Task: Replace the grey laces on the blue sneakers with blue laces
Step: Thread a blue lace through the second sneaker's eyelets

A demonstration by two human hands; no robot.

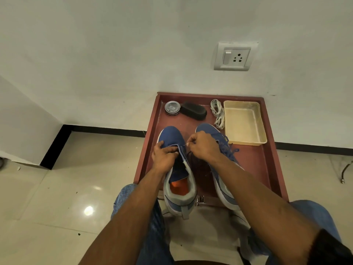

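Left shoe (172,138): centre of frame, on the tray (254,161), no lace visible across its open front.
Left hand (164,155): fingers curled on the shoe's eyelet edge.
Right hand (203,145): pinches a blue lace (188,144) tip beside the left hand.
Right shoe (219,142): just right, blue-laced.
Grey laces (217,113): bundled at tray's top, beside a cream tub (245,123).
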